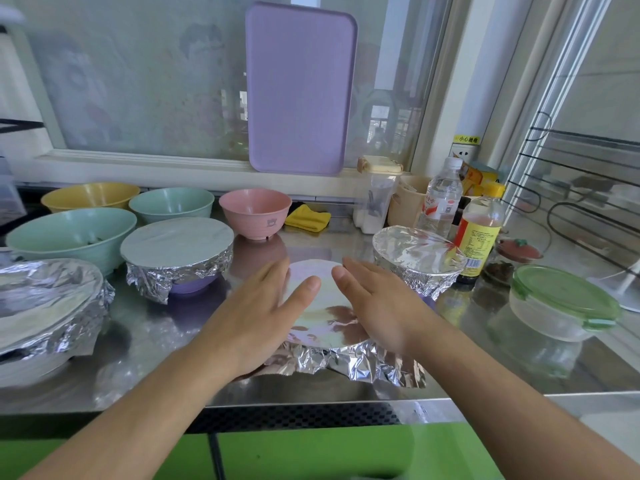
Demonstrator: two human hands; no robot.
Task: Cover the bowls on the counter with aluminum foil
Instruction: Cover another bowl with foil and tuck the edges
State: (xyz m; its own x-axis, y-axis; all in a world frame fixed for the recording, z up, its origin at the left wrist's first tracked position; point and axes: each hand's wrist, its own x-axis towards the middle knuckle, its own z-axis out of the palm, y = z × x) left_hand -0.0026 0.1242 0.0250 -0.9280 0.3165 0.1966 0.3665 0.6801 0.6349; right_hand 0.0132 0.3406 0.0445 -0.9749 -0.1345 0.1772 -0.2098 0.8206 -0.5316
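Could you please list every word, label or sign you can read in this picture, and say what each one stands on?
"小心触电": yellow sticker above the wall socket; last characters small, reading uncertain.
Water bottle: red and white label, print too small to read.
Sauce bottle: yellow label with a table of fine print, too blurred to read.
Pink bowl: small grey emblem, no legible words.
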